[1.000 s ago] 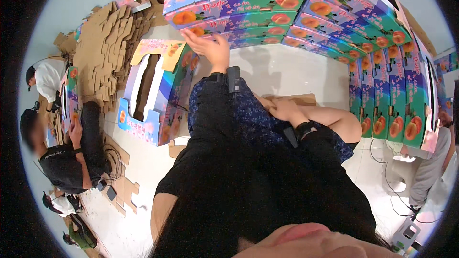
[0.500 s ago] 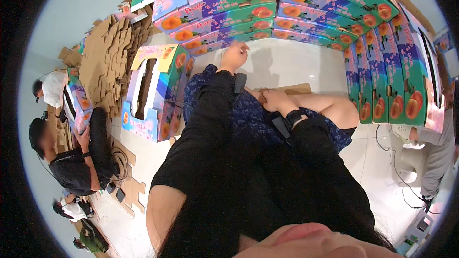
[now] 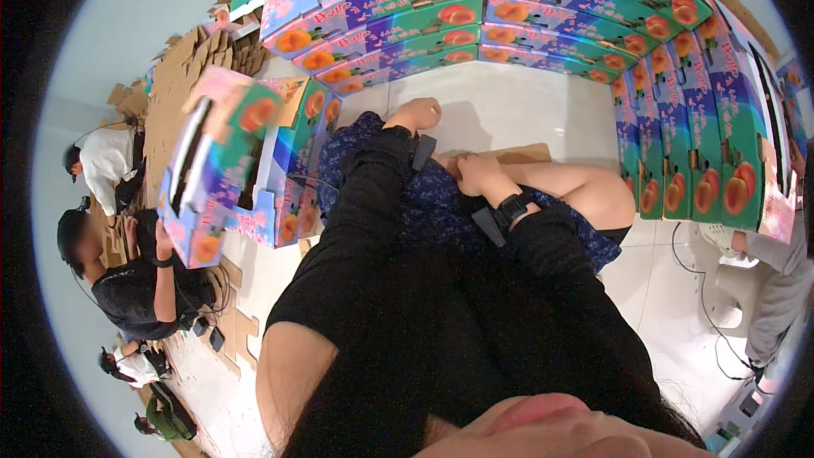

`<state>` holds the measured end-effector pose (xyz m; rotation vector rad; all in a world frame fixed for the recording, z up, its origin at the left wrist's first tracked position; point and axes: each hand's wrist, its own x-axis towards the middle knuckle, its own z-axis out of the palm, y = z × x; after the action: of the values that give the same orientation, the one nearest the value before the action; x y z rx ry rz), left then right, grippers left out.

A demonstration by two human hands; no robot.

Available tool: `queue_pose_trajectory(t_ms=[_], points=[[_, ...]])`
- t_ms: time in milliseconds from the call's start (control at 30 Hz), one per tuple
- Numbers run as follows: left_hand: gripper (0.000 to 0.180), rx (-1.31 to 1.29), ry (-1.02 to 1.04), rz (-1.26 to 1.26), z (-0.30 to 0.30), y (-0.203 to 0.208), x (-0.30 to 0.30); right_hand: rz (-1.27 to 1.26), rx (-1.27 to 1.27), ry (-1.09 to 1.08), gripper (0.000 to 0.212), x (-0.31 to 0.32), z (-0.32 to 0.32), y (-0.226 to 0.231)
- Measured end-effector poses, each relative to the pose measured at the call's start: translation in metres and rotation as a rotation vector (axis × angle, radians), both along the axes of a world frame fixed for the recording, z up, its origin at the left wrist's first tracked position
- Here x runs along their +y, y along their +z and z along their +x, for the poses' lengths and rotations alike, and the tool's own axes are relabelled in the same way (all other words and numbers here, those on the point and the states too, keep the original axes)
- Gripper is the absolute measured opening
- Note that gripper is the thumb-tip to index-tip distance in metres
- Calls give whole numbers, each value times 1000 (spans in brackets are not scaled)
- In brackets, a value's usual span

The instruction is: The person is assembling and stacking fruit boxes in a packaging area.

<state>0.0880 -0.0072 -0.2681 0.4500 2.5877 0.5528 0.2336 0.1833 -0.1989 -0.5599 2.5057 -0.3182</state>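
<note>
My left hand (image 3: 414, 115) is curled into a loose fist above the blue patterned cloth (image 3: 356, 140) over my lap, and nothing shows in it. My right hand (image 3: 481, 176) rests in my lap with its fingers folded; whatever they may hold is hidden. Just beyond it a flat piece of brown cardboard (image 3: 526, 153) lies on the floor. To my left, a co-worker's hand (image 3: 164, 237) holds a fruit-printed carton (image 3: 233, 131), blurred by motion, which partly covers another such carton (image 3: 297, 161) standing beside my leg.
Stacked fruit cartons (image 3: 398, 13) stand ahead of me, with more stacks (image 3: 585, 13) beside them and a row (image 3: 704, 136) to the right. A heap of flattened cardboard (image 3: 174, 93) lies at the left, near several people. Someone in grey (image 3: 780, 288) sits at the right by cables.
The co-worker's carton has come up and to the right, in front of the standing carton. My left hand has dropped slightly and its fingers have closed more. My right hand has barely moved.
</note>
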Motion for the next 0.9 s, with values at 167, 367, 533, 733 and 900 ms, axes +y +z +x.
queue_pose_trajectory(t_ms=[167,367,533,733,900], points=[[29,60,38,61,-3,-4,3,45,-9,-1,42,0,-1,0],[33,-216,-45,-204,-7,-5,2,49,0,14,42,-1,-1,0],[30,229,8,259,10,57,21,22,-40,-34,43,9,-6,-13],[21,643,159,478,99,210,-19,-11,-36,-53,45,6,-6,-25],[48,1271,460,-63,152,253,-127,-75,-103,-32,46,3,-6,3]])
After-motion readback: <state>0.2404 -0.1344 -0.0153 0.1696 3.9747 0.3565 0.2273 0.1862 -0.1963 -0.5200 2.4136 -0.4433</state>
